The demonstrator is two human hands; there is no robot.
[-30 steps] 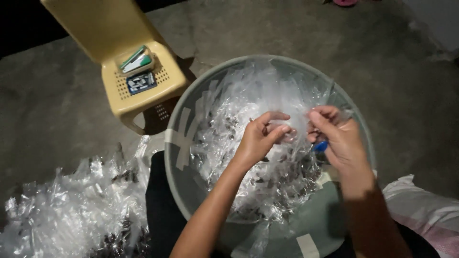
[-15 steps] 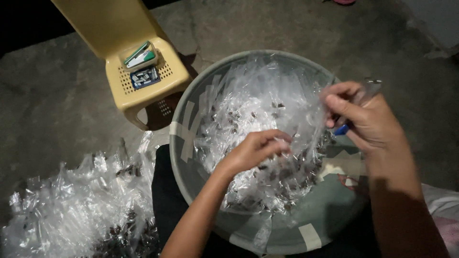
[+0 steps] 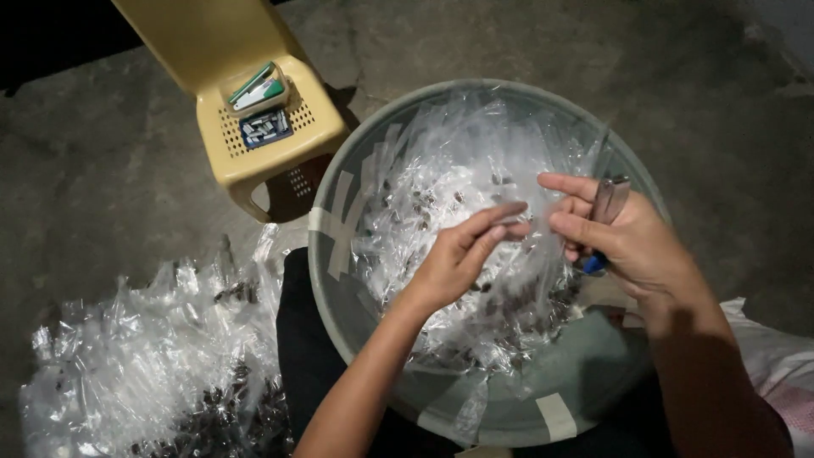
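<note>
Plastic packets (image 3: 458,254) fill the basin (image 3: 339,280); your left hand (image 3: 458,259) has risen to pinch one, meeting your right hand (image 3: 627,242), clenched around scissors (image 3: 606,208).

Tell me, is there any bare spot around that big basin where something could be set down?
Bare concrete floor lies left of the yellow stool and beyond the basin, top right. Crowded: the basin brims with clear plastic bags under both hands, and a bag heap fills the lower left.

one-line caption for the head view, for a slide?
Left hand and right hand pinch clear plastic sleeves above a grey basin.
</note>
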